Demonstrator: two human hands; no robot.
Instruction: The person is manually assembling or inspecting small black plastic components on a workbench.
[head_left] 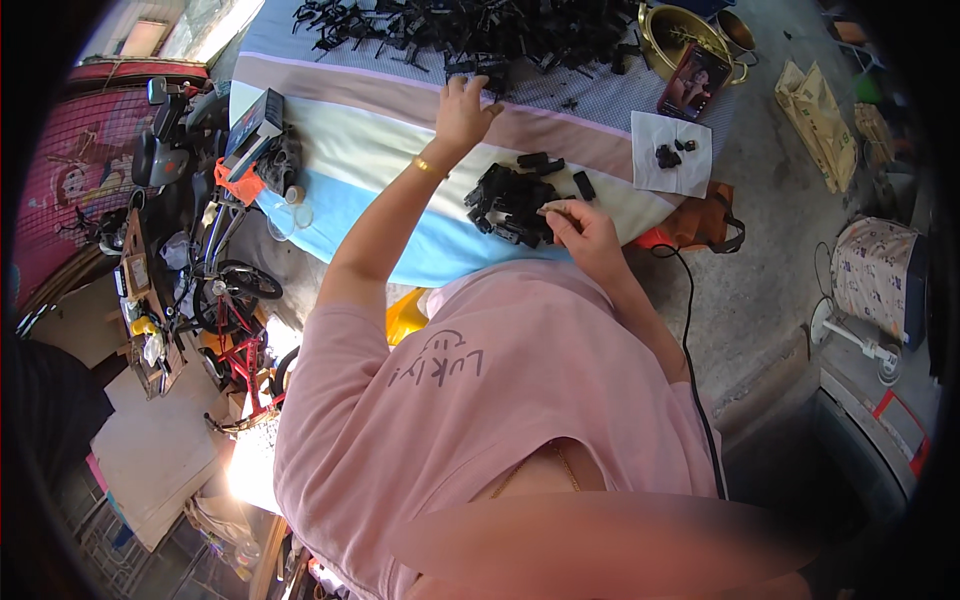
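Note:
A large heap of black plastic parts (440, 30) lies across the far side of a striped cloth (350, 130). My left hand (464, 112) reaches to its near edge, fingers stretched out and thumb apart, fingertips at some black pieces (490, 78). Nearer to me is a smaller pile of short black plastic pieces (512, 205). My right hand (588, 236) is at the right side of this pile, thumb and forefinger pinched together. Whatever is between those fingertips is too small to make out. One loose black piece (584, 185) rests just beyond that hand.
At the right, white paper (650, 178) holds small black bits; a phone (694, 82) leans by a brass-coloured pot (655, 45). A box (252, 130) stands at the cloth's left edge. A black cable (690, 340) runs down my right side. Bicycles (235, 285) stand left.

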